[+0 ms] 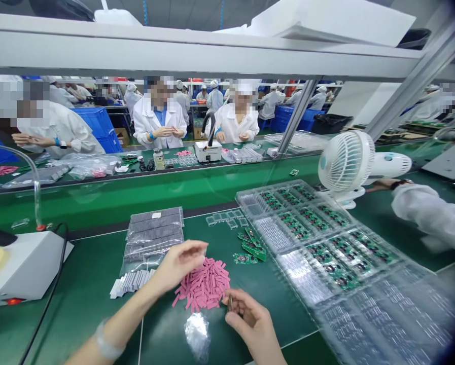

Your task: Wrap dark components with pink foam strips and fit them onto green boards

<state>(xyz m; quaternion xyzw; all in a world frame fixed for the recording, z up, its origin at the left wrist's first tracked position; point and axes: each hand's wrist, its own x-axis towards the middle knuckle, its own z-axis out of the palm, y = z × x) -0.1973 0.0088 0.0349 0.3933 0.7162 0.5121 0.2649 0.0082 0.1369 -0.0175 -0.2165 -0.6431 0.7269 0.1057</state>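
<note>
My left hand [180,262] hovers over the upper left side of a heap of small pink strips [206,286]. Its thumb and fingers come together near the tips, and whatever may be between them is too small to name. My right hand [249,320] is at the heap's lower right, fingers curled in a pinch around a small, thin, dark piece that I cannot identify. Just below the heap lies a shiny clear plastic bag [197,334]. Several loose green circuit boards [252,248] rest beyond my right hand. White strips [132,282] lie left of my left forearm.
Clear trays [299,274] with green circuit boards cover the right side. A white fan [347,162] stands behind them, near another person's sleeve [428,213]. Bagged grey strips [154,233] lie at left, beside a white machine [22,268] with a black cable. A shelf beam [197,50] crosses overhead.
</note>
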